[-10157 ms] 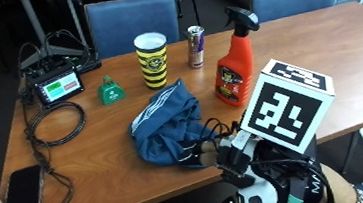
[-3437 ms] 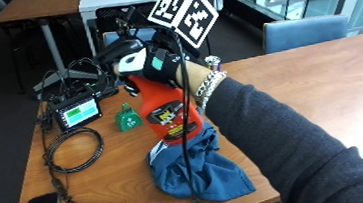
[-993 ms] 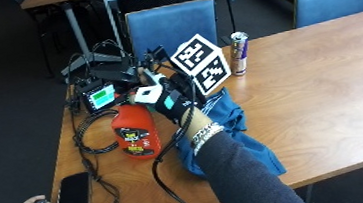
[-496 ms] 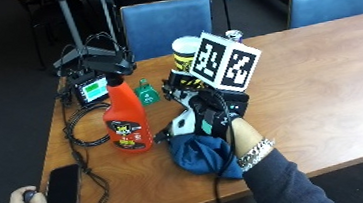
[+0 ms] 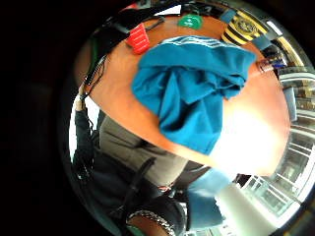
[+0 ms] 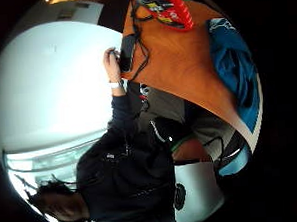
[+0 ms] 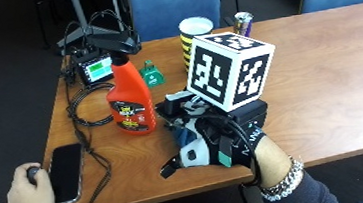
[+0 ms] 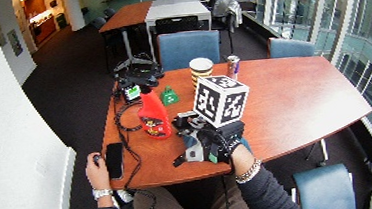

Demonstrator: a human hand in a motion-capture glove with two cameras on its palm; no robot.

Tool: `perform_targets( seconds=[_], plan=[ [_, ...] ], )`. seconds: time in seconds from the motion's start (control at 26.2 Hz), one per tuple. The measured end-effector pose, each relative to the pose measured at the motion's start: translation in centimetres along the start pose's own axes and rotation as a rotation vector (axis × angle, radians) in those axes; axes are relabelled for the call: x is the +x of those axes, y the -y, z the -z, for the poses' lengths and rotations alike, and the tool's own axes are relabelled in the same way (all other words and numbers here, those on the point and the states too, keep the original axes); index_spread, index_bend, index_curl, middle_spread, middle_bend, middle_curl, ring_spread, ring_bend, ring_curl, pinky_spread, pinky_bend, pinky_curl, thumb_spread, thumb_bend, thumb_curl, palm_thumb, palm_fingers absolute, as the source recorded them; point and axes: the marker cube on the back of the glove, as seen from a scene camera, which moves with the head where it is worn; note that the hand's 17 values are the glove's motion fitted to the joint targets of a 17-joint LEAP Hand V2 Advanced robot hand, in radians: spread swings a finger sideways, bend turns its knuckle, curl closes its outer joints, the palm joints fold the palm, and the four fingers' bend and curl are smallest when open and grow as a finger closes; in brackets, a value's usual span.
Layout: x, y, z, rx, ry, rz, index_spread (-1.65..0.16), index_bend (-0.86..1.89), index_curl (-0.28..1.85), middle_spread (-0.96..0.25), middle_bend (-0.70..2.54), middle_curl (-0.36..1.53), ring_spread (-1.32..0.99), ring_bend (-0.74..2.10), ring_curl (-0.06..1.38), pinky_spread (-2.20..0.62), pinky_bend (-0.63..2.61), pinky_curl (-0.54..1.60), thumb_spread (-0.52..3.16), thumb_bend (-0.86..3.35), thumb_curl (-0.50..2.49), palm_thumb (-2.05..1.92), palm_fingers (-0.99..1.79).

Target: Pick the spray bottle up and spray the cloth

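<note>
I see the orange-red plastic spray bottle (image 7: 131, 104) with black trigger head standing upright on the smooth brown wooden table (image 7: 338, 61), unheld, just beside the gloved right hand (image 7: 215, 141) on the side toward the cables. Its flat front carries a yellow-and-black printed label. From the thumb-side palm view its ribbed red body (image 6: 165, 10) lies near the table's far edge of that picture.

The crumpled blue fabric cloth (image 5: 194, 96), soft and folded with pale stripes along one hem, lies on the table near the person's edge. In the outside view the hand is above it and hides nearly all of it. The little-finger palm view looks straight down on the cloth, apart from it.

Hand state: I cannot tell whether the fingers are spread or curled; the glove hardware covers them.

Beyond the bottle: a small green cone-shaped object (image 7: 153, 74), a yellow-and-black striped cylindrical cup (image 7: 193, 37), a slim metal drink can (image 7: 242, 21), a small device with a green screen (image 7: 96, 69) and looped black cables (image 7: 83, 113). The bare left hand (image 7: 30, 195) rests at the table edge beside a flat black phone (image 7: 66, 172).
</note>
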Motion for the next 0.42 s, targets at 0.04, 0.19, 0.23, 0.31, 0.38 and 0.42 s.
perform_targets(
  seconds=[0.04, 0.19, 0.23, 0.31, 0.38, 0.42],
  plan=[
    [-0.5, -0.2, 0.1, 0.007, -0.008, 0.022, -0.35, 0.16, 0.32, -0.04, 0.19, 0.35, 0.01, 0.3, 0.33, 0.22, 0.37, 0.36, 0.92, -0.04, 0.5, 0.63, 0.34],
    [-2.1, -0.9, -0.4, 0.007, -0.034, 0.096, -0.36, 0.16, 0.31, -0.04, 0.2, 0.35, 0.0, 0.31, 0.32, 0.22, 0.33, 0.35, 0.94, -0.03, 0.47, 0.62, 0.38],
    [-2.4, -1.1, -0.7, 0.003, -0.041, 0.108, -0.36, 0.16, 0.31, -0.04, 0.19, 0.35, 0.0, 0.3, 0.32, 0.22, 0.32, 0.35, 0.94, -0.03, 0.47, 0.62, 0.38],
    [-2.7, -1.3, -1.2, -0.007, -0.049, 0.123, -0.36, 0.16, 0.31, -0.04, 0.19, 0.35, 0.0, 0.3, 0.32, 0.22, 0.31, 0.34, 0.95, -0.04, 0.46, 0.61, 0.38],
    [-2.8, -1.4, -1.5, -0.014, -0.048, 0.128, -0.36, 0.16, 0.31, -0.04, 0.19, 0.35, 0.0, 0.3, 0.33, 0.22, 0.3, 0.34, 0.96, -0.03, 0.45, 0.61, 0.38],
    [-2.8, -1.4, -1.6, -0.016, -0.047, 0.129, -0.36, 0.16, 0.31, -0.05, 0.19, 0.35, 0.0, 0.3, 0.32, 0.22, 0.3, 0.34, 0.96, -0.03, 0.45, 0.61, 0.38]
  ],
)
